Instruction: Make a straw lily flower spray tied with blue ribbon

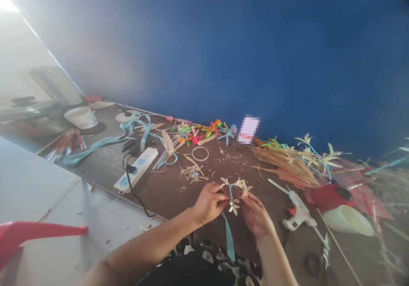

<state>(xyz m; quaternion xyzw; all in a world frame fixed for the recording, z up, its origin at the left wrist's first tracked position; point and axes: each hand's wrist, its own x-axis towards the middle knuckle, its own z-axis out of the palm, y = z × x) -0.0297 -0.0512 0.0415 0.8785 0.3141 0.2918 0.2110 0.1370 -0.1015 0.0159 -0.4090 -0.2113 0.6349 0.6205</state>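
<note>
Between my two hands is a small spray of pale, straw-coloured flowers [234, 207] on a stem wrapped in light blue. My left hand [209, 203] is closed round the stem on the left side. A loose end of light blue ribbon [228, 237] hangs down below that hand. With fingertips pinched, my right hand [255, 215] holds the right-hand flower [246, 190] of the spray. Right of my hands lies a white glue gun [299, 213] with an orange trigger, and beyond them dry husk scraps [193, 172] are scattered on the dark table [179, 198].
A white power strip [137, 171] with a black plug and cord lies left. Blue ribbon [96, 145], a clear ring [200, 153] and colourful pipe-cleaner figures [212, 127] are farther back. At right are dry husks [287, 164], finished flowers [329, 160], a white cup [348, 221] and scissors [326, 250].
</note>
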